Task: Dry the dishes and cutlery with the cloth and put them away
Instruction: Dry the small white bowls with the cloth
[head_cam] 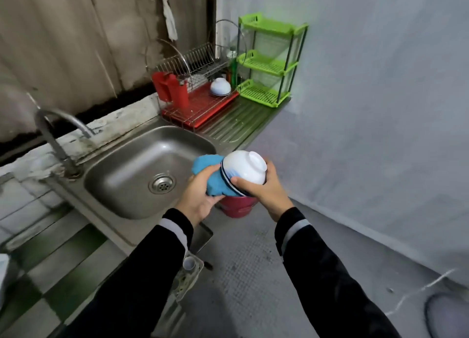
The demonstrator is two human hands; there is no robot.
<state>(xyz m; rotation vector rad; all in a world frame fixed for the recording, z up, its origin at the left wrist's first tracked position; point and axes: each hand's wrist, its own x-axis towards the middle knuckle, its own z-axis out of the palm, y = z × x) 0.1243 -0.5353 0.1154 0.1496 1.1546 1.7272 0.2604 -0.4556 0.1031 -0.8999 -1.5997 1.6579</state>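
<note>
One bowl (245,168) in hand, held on its side in front of me beside the right edge of the sink (142,170), above a red bucket (237,207) on the floor. My right hand (264,193) grips it around the wall, thumb across near the rim, fingers curled behind toward the foot ring. My left hand (200,198) is closed on the blue cloth (212,177), which is bunched and pushed against the bowl's mouth; whether it reaches the bottom inside I cannot tell. Bowl: white, glossy, dark blue lines circling the rim, foot ring pointing up and right; no drops visible on the outside at this sharpness. Progress, by judgement: early to middle. This bowl is being dried, not yet put away. At least one more bowl (220,86) sits upside down on the red dish rack (200,104) at the back of the drainboard, possibly a small stack. The red cutlery holder (170,88) on the rack's left: contents not discernible. The green shelf unit (270,61) right of the rack shows nothing on its tiers.
</note>
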